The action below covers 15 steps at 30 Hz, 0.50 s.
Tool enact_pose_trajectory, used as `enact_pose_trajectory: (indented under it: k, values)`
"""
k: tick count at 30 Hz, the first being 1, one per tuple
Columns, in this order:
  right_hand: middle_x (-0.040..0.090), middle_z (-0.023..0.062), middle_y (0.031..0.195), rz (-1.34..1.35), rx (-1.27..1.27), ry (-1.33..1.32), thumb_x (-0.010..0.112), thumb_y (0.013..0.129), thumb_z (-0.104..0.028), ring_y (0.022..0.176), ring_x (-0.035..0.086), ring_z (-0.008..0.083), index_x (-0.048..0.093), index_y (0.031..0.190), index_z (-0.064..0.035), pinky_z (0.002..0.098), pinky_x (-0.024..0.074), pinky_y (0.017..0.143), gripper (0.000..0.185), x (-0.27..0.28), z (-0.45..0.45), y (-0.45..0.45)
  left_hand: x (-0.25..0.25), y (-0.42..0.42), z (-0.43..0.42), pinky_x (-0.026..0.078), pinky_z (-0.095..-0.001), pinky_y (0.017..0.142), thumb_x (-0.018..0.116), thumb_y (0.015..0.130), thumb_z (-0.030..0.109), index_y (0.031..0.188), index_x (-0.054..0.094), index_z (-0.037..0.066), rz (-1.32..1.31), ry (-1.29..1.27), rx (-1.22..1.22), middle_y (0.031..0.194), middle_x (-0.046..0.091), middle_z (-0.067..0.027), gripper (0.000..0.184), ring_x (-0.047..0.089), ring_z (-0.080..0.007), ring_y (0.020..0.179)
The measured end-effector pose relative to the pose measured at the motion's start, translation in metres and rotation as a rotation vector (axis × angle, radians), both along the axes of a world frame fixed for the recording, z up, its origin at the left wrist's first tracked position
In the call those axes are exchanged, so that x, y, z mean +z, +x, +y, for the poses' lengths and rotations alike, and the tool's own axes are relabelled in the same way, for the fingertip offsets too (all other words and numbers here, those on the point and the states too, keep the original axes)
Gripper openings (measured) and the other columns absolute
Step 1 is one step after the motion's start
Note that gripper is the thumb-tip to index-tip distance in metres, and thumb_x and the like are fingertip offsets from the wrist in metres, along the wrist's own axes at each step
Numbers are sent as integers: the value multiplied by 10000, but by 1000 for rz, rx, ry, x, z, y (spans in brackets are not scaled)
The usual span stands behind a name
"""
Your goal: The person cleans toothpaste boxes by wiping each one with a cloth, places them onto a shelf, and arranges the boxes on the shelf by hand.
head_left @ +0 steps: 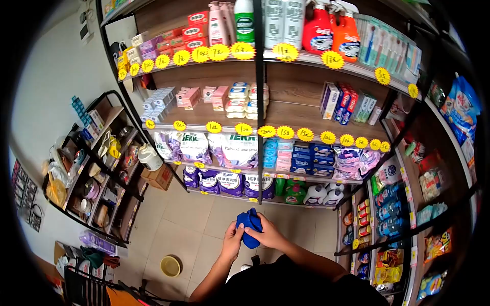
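Note:
A crumpled blue cloth (249,219) is held in front of my body, above the tiled floor. My left hand (232,240) grips its left side, the thumb pressed on the fabric. From the right, my right hand (268,234) closes on the same cloth, and the two thumbs almost meet over it. Part of the fingers is hidden behind the fabric. Beyond my hands stands a shop shelf unit (263,127), its lowest row holding purple bags of washing powder (229,183) and detergent bottles (315,195).
Toothpaste boxes (347,104) and soap packs (189,98) sit on the middle shelf, below red and orange spray bottles (345,35). A yellowish bowl (171,265) rests on the floor at left, near a cluttered rack (102,176). Shelves with water bottles (390,210) stand to the right.

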State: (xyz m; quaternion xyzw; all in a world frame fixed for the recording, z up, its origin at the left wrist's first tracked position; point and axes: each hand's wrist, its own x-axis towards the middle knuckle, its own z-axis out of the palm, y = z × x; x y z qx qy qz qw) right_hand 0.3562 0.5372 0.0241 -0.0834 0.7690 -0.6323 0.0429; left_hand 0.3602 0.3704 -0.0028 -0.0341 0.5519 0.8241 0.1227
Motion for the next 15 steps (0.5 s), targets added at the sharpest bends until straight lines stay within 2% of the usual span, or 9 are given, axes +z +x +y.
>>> enact_pose_trajectory:
  k: [3, 4, 5, 7, 15]
  values:
    - [669, 194, 1174, 33, -78, -41, 734, 904, -375, 1056, 694, 293, 461, 1383, -11, 388, 541, 890, 661, 1, 29, 11, -2, -1, 31, 442, -221, 750, 590, 1037, 234, 1136, 631, 55, 24, -27, -22, 910, 610, 31, 208, 526, -54, 824]
    - [636, 143, 1202, -51, -66, -46, 733, 923, -280, 1102, 631, 199, 460, 1379, 12, 346, 509, 939, 607, 13, 43, 18, -2, 0, 41, 439, -221, 741, 600, 1032, 229, 1124, 634, 51, 38, -32, -35, 898, 604, 33, 203, 520, -52, 814]
    - [636, 143, 1202, -46, -70, -52, 733, 923, -280, 1102, 631, 199, 460, 1379, 12, 346, 509, 939, 607, 14, 54, 21, -1, 1, 53, 435, -221, 732, 610, 1027, 224, 1112, 638, 47, 50, -37, -47, 886, 598, 34, 198, 514, -51, 804]
    - [671, 179, 1170, 28, -130, -48, 732, 911, -318, 1059, 687, 256, 466, 1378, -7, 372, 535, 900, 621, 13, 78, 29, 9, 4, 79, 432, -219, 721, 625, 1019, 214, 1084, 639, 41, 62, -38, -41, 872, 591, 33, 185, 508, -50, 791]
    - [669, 175, 1170, -22, -118, -67, 709, 929, -312, 1070, 680, 256, 471, 1373, 2, 375, 528, 916, 593, 6, 181, 56, 4, 30, 180, 443, -232, 724, 621, 1021, 212, 1027, 629, 46, 130, -81, -37, 899, 621, 12, 166, 534, -64, 811]
